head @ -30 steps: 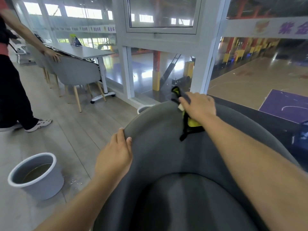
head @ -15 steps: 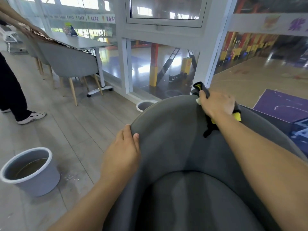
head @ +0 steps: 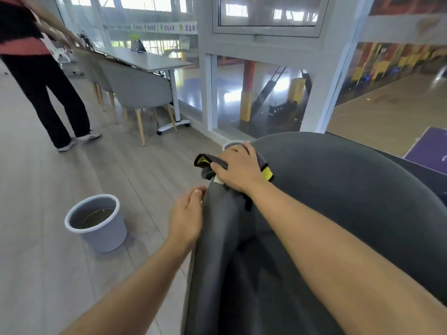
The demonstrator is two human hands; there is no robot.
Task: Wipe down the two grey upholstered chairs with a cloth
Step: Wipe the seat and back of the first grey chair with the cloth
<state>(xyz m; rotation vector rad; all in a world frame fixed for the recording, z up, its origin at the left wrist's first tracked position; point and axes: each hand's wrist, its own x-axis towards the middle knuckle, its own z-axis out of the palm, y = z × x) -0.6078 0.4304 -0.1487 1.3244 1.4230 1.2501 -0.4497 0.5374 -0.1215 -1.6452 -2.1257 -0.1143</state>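
Right grip: right hand (head: 238, 171) palm-down, fingers closed over dark grey cloth with yellow trim (head: 208, 163), pressing it on chair rim.
Left grip: left hand (head: 187, 217) loose, holding nothing, fingertips at outer rim edge.
Chair: dark grey upholstered tub chair (head: 338, 189), cloth at its upper left rim.
Floor: round grey plastic bucket (head: 96, 223) stands left, apart from chair.
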